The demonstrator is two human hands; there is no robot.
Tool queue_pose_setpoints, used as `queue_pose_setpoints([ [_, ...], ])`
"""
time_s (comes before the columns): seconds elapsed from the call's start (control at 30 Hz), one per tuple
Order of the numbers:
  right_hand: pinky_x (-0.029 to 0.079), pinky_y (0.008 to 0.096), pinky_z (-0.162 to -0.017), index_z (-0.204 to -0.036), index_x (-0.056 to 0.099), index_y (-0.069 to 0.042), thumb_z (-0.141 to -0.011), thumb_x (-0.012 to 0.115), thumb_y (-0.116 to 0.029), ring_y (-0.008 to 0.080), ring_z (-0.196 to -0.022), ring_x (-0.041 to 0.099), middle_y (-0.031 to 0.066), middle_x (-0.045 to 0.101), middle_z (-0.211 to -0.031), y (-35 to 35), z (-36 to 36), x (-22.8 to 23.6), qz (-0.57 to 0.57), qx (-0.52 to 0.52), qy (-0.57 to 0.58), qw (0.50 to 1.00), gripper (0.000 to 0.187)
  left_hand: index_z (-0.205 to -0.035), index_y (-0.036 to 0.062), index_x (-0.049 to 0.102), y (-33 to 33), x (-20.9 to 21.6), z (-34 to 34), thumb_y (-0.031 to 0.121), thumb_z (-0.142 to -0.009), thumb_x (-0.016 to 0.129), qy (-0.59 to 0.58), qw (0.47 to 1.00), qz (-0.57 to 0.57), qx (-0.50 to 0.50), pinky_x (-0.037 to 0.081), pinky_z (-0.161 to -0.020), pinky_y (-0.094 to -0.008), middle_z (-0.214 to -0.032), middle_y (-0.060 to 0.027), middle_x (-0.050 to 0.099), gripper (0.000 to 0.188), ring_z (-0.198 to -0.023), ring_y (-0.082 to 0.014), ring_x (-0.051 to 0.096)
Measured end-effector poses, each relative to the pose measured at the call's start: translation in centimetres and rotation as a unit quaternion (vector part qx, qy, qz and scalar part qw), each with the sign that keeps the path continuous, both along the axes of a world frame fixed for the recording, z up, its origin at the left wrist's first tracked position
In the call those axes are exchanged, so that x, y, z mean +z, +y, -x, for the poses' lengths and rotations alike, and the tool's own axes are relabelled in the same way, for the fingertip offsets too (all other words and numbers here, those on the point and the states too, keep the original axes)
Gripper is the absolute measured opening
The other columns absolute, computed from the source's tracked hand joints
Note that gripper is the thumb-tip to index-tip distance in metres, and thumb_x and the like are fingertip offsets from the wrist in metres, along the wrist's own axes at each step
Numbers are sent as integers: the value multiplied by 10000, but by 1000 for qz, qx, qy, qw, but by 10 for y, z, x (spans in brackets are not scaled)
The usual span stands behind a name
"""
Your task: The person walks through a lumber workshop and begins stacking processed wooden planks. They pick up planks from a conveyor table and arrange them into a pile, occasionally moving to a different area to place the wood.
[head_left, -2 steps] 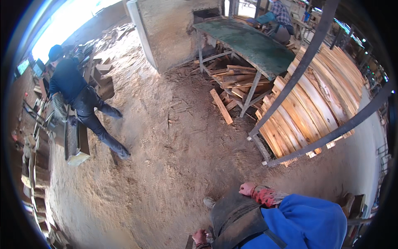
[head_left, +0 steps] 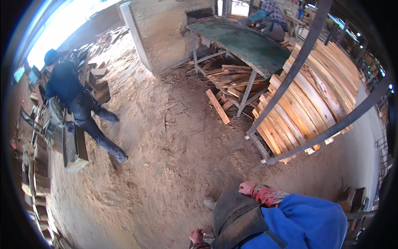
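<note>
My right hand, in a red patterned sleeve, is curled into a fist beside the dark apron over my lap. Nothing shows in that fist. Lower down, close to the bottom edge, my left hand has its fingers bent inward near the apron's lower side. Whatever it may grip is too small and dark to make out. Blue cloth covers my upper body, and the tip of a shoe pokes out past the apron.
A person at the left leans by a metal beam. Stacked boards stand in a metal rack at right. Scrap wood lies under a green-topped table; another person works behind it. Sawdust covers the floor.
The whole view has shifted slightly, so the surroundings sit a little farther left. My left hand has moved slightly leftward; my right hand stays where it was.
</note>
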State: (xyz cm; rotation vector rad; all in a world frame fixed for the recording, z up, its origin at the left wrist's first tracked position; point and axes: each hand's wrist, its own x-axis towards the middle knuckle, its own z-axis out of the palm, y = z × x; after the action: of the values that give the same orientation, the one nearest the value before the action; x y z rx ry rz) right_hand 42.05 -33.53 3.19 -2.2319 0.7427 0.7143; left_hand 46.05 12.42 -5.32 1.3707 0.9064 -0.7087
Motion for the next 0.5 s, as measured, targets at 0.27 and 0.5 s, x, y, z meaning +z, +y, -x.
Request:
queue_pose_setpoints([
  [0.27,526,380,-776,-867,747,-135,-721,710,-376,272,-840,676,110,712,-872,-28,-1,-13,-11,-147,-3,989,284,-774,55,604,-29,29,-85,205,-802,617,-17,998,-40,-45,452,-514,-371,-658,-82,587,153,-585,-216,568],
  [0.5,522,347,-761,-946,717,-91,-780,685,-338,218,-825,674,114,707,-848,-100,-57,12,-35,-275,-163,947,299,-876,-4,598,-108,-5,-101,93,-861,598,64,983,127,-113,446,-454,-299,-721,-136,620,98,-562,-232,592],
])
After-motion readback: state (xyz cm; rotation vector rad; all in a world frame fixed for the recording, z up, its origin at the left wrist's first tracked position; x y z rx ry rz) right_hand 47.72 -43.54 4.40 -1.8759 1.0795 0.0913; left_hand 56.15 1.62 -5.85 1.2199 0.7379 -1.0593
